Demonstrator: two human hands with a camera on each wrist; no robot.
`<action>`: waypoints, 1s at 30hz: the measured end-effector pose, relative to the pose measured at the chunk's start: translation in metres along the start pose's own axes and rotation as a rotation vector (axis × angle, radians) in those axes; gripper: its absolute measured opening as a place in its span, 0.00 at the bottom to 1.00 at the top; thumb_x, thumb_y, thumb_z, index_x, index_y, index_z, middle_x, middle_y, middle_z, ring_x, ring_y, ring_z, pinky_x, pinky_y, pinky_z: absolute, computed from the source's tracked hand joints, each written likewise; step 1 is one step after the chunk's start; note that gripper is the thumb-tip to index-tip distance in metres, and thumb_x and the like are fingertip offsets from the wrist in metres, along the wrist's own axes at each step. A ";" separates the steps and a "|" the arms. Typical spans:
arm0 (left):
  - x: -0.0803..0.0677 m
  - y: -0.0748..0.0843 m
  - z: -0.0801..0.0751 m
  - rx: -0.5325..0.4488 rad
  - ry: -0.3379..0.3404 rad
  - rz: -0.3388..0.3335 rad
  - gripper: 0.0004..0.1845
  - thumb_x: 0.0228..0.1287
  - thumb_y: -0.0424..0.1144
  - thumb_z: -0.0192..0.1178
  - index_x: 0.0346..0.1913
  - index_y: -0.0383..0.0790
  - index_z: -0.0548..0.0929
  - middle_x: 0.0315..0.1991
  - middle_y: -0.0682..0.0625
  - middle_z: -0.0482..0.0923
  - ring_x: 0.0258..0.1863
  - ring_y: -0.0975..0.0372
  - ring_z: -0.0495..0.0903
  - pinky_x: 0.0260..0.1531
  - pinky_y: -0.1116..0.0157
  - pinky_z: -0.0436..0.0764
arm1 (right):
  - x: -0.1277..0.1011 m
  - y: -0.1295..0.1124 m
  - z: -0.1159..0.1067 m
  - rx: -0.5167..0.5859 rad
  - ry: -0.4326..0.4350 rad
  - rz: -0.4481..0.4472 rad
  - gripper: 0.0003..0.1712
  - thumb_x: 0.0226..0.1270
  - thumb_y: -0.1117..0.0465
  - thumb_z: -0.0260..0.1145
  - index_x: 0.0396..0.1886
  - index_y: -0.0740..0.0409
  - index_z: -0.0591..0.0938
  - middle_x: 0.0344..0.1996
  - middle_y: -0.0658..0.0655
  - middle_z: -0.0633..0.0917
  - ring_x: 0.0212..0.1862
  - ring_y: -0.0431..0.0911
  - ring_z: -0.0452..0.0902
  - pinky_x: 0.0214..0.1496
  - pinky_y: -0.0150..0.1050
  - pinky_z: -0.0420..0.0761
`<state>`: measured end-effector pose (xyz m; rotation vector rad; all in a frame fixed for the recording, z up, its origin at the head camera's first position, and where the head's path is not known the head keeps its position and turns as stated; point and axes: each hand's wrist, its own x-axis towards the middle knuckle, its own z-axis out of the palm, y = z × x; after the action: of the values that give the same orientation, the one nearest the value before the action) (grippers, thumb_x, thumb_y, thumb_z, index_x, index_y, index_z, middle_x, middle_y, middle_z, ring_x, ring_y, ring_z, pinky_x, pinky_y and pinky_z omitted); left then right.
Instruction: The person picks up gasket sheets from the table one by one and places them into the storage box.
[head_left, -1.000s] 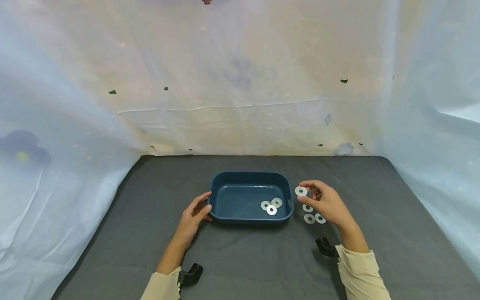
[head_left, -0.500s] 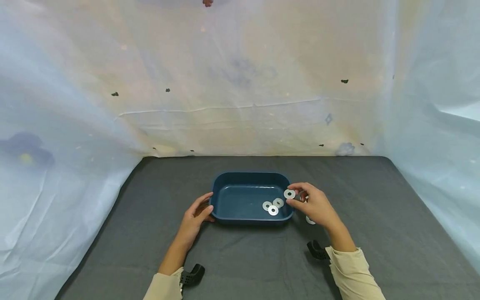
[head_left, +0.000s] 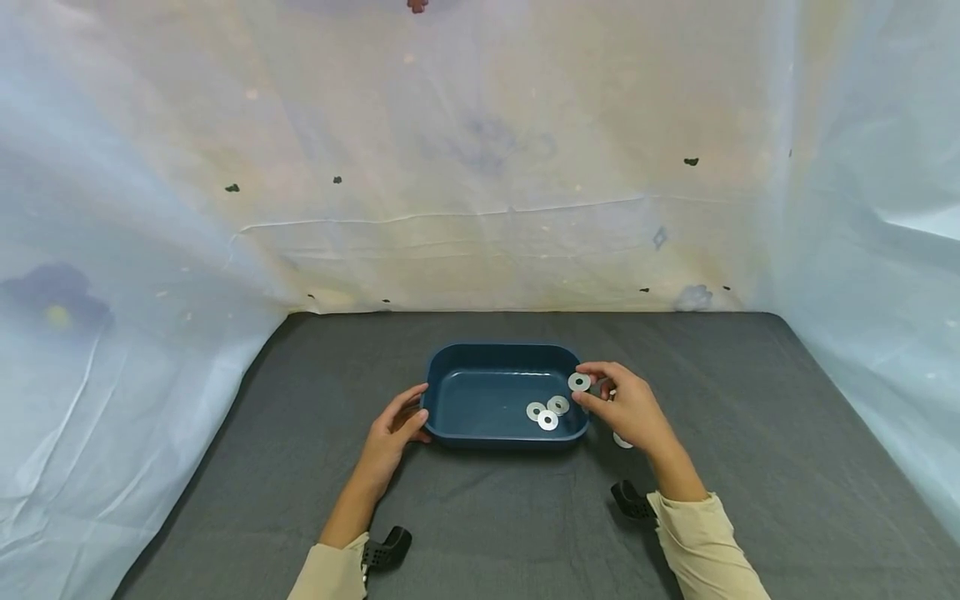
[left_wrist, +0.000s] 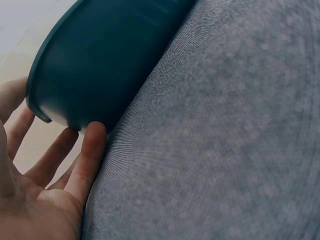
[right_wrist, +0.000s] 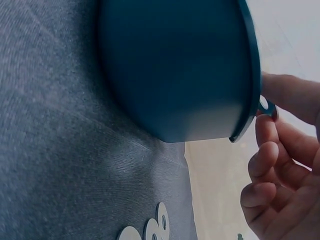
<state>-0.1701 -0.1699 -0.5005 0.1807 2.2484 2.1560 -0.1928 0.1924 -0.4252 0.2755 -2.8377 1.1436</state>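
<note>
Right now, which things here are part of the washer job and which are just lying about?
In the job:
right hand pinching a washer
left hand steadying the blue tray
three washers in the tray
loose washers on the cloth

Lying about:
backdrop sheet

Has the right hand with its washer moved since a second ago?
Yes. The right hand, pinching a washer, has shifted left from beside the blue tray to its right rim, now covering loose washers on the mat.

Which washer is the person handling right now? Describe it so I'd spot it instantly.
Find the blue tray in the middle of the grey table. At its right rim, the right hand pinches one metal washer. Unlike the three washers in the tray, it is held up in the air.
</note>
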 end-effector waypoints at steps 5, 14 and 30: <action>0.000 0.001 -0.001 -0.003 -0.002 -0.006 0.25 0.73 0.42 0.58 0.71 0.47 0.71 0.67 0.41 0.69 0.47 0.65 0.79 0.41 0.64 0.84 | 0.001 0.000 0.002 0.006 0.011 0.004 0.23 0.64 0.55 0.72 0.58 0.53 0.82 0.41 0.57 0.79 0.35 0.45 0.70 0.30 0.33 0.70; -0.001 0.000 -0.002 0.001 -0.005 -0.008 0.25 0.73 0.43 0.58 0.71 0.48 0.70 0.68 0.41 0.69 0.47 0.64 0.79 0.42 0.64 0.84 | 0.004 0.001 0.005 0.012 0.016 -0.005 0.23 0.64 0.54 0.72 0.58 0.53 0.82 0.41 0.55 0.79 0.34 0.44 0.71 0.30 0.32 0.69; -0.002 0.002 -0.003 0.007 -0.008 -0.011 0.25 0.74 0.43 0.58 0.71 0.48 0.71 0.68 0.41 0.69 0.49 0.62 0.79 0.42 0.64 0.84 | 0.006 0.004 0.005 0.019 -0.013 -0.022 0.25 0.64 0.56 0.72 0.60 0.56 0.81 0.43 0.55 0.82 0.36 0.43 0.73 0.32 0.32 0.71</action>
<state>-0.1679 -0.1729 -0.4983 0.1763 2.2469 2.1387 -0.1993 0.1906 -0.4307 0.3149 -2.8289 1.1697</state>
